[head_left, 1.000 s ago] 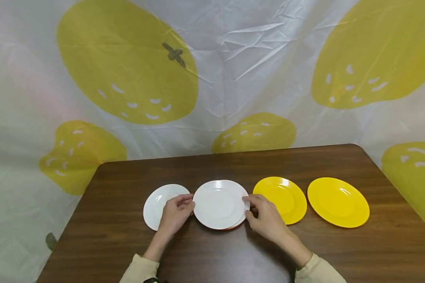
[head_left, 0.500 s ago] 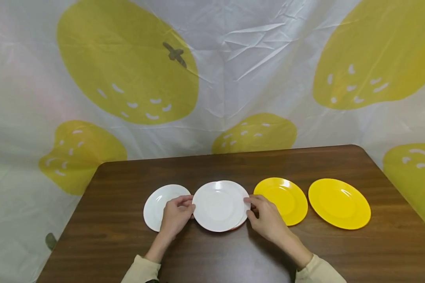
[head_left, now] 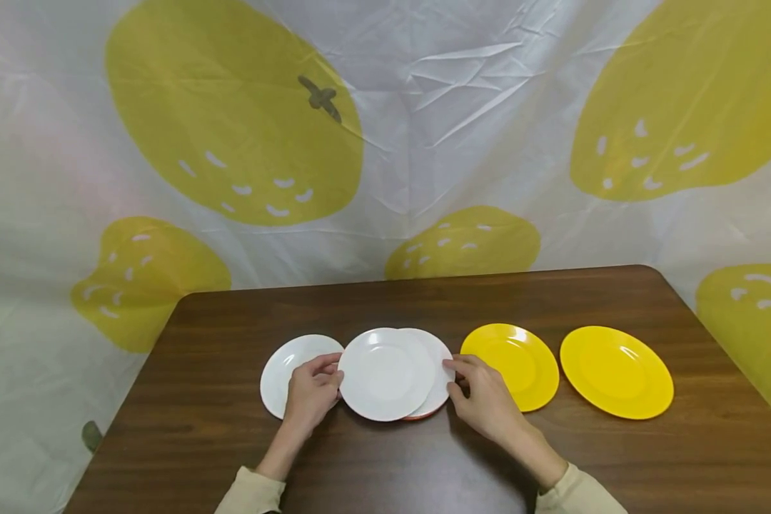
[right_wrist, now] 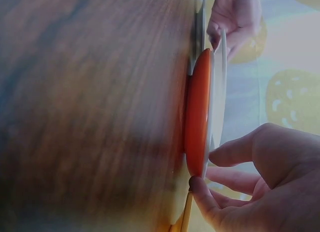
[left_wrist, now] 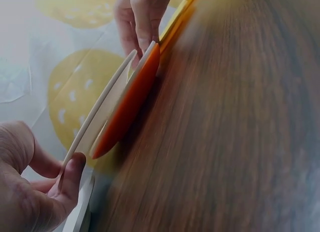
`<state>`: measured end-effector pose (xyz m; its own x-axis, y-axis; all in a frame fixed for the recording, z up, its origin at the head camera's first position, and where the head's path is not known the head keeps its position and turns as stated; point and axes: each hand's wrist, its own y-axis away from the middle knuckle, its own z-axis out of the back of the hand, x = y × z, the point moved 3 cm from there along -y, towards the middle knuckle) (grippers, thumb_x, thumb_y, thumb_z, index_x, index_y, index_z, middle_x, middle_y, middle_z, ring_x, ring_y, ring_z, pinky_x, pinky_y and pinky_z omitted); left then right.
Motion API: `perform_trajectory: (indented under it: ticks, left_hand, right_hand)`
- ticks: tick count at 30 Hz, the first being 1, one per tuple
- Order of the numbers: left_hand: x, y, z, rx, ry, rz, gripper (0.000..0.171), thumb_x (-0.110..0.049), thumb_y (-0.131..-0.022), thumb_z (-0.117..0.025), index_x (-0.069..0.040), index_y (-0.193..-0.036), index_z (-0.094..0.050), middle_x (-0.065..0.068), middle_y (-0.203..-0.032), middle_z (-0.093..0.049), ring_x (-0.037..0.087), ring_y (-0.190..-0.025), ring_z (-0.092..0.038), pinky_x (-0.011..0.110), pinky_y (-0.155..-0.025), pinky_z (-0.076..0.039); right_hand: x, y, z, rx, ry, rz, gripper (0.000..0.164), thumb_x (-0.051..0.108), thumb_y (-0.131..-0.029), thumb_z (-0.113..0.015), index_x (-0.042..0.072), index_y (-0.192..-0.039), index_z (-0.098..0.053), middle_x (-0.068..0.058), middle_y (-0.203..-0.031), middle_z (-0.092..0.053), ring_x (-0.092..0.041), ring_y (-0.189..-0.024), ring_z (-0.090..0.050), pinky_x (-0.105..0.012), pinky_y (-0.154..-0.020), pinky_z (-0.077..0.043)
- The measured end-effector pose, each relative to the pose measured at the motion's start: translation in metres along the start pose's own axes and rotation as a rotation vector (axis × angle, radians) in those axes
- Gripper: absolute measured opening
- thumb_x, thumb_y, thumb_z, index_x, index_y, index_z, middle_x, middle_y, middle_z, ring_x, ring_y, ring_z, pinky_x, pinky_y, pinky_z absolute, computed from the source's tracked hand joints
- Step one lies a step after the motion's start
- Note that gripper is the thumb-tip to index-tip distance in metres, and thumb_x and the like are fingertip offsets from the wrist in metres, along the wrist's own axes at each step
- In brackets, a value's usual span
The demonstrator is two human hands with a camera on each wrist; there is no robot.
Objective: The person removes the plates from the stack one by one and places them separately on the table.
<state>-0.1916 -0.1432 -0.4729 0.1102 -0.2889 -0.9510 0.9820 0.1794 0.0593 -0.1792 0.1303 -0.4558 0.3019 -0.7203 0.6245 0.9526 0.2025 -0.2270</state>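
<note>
My left hand (head_left: 311, 391) pinches the left rim of a white plate (head_left: 382, 375), fingers and thumb on either side of it. That plate overlaps a second white-topped plate (head_left: 440, 371) and is tilted off it, with a gap between them in the left wrist view. Below the second plate's white rim shows an orange underside (left_wrist: 132, 99); I cannot tell whether this is one piece or two nested plates. My right hand (head_left: 485, 396) pinches its right rim between thumb and fingers, as the right wrist view also shows.
Another white plate (head_left: 279, 378) lies at the left, partly behind my left hand. Two yellow plates (head_left: 514, 360) lie to the right on the brown wooden table (head_left: 385, 471). A fruit-patterned curtain (head_left: 392, 143) hangs behind the table's far edge.
The left hand and the upper white plate have shifted left, uncovering more of the white-topped plate below. The right hand has barely moved.
</note>
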Motion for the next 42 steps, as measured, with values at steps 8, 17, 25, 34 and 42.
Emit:
perform_trajectory:
  ticks: [8,17,25,34,42]
  left_hand:
    - [-0.003,0.000,0.013,-0.039,0.013,-0.030,0.029,0.004,-0.091,-0.062,0.007,-0.119,-0.070,0.019,-0.094,-0.069,0.006,-0.064,-0.064,0.020,-0.058,-0.055]
    - [0.000,-0.002,0.030,-0.085,0.065,-0.028,0.031,0.006,-0.092,-0.059,0.010,-0.122,-0.067,0.021,-0.096,-0.067,0.003,-0.065,-0.063,0.019,-0.058,-0.057]
    - [0.006,0.001,0.047,-0.129,0.077,-0.010,0.031,0.006,-0.093,-0.058,0.012,-0.123,-0.065,0.026,-0.099,-0.068,0.002,-0.065,-0.063,0.019,-0.058,-0.057]
    - [0.015,0.004,0.068,-0.187,0.086,0.040,0.034,0.004,-0.094,-0.057,0.011,-0.127,-0.063,0.028,-0.108,-0.065,0.000,-0.065,-0.062,0.017,-0.060,-0.056]
    - [0.020,0.005,0.084,-0.208,0.105,0.067,0.036,0.004,-0.095,-0.056,0.011,-0.131,-0.060,0.023,-0.106,-0.068,-0.001,-0.068,-0.062,0.015,-0.062,-0.057]
  right_hand:
    - [0.002,-0.001,0.000,0.021,0.002,-0.014,0.032,0.000,-0.087,-0.070,-0.002,-0.119,-0.073,-0.020,-0.125,-0.067,-0.019,-0.084,-0.068,-0.041,-0.084,-0.058]
    - [0.001,0.000,-0.001,0.020,0.017,-0.023,0.033,0.001,-0.086,-0.071,-0.001,-0.119,-0.073,-0.019,-0.125,-0.067,-0.018,-0.084,-0.067,-0.042,-0.085,-0.057]
    - [0.001,-0.001,-0.001,0.022,0.002,-0.029,0.033,0.000,-0.087,-0.070,-0.002,-0.119,-0.072,-0.021,-0.127,-0.066,-0.018,-0.084,-0.069,-0.042,-0.084,-0.058]
    - [0.002,0.000,-0.001,0.017,-0.004,-0.031,0.032,-0.001,-0.087,-0.070,-0.003,-0.119,-0.072,-0.021,-0.127,-0.066,-0.019,-0.083,-0.071,-0.042,-0.084,-0.059]
    - [0.002,-0.001,-0.002,0.017,-0.013,-0.034,0.033,-0.001,-0.087,-0.070,-0.004,-0.119,-0.072,-0.023,-0.128,-0.065,-0.021,-0.085,-0.071,-0.043,-0.085,-0.059]
